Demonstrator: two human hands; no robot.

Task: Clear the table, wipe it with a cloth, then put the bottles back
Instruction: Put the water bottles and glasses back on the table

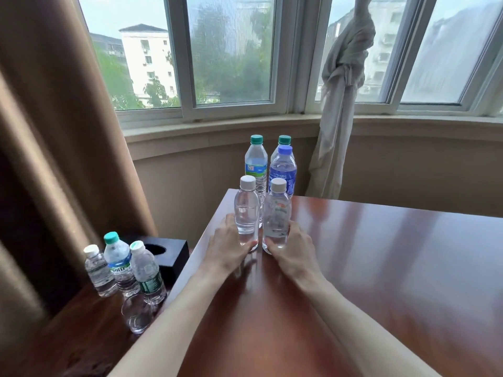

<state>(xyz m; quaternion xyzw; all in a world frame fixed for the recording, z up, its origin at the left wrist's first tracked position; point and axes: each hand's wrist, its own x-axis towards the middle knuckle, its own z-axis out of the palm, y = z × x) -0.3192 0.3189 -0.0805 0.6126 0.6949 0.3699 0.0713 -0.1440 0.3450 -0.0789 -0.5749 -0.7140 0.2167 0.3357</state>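
Bottles: left hand (227, 247) grips left bottle (246, 212), right hand (292, 247) grips right bottle (277, 217), on table (381, 254).

We are in a room that looks like a hotel room or a bedroom high up in a building. We see a big curved window (231, 55) with tall flats outside. A thick brown curtain (54, 118) hangs on the left, and a thin white curtain (340, 104) is tied in a knot. A shiny wooden table (381, 268) stands near the window. Beside its left edge a lower wooden stand (81, 336) carries a black tissue box (168, 254).
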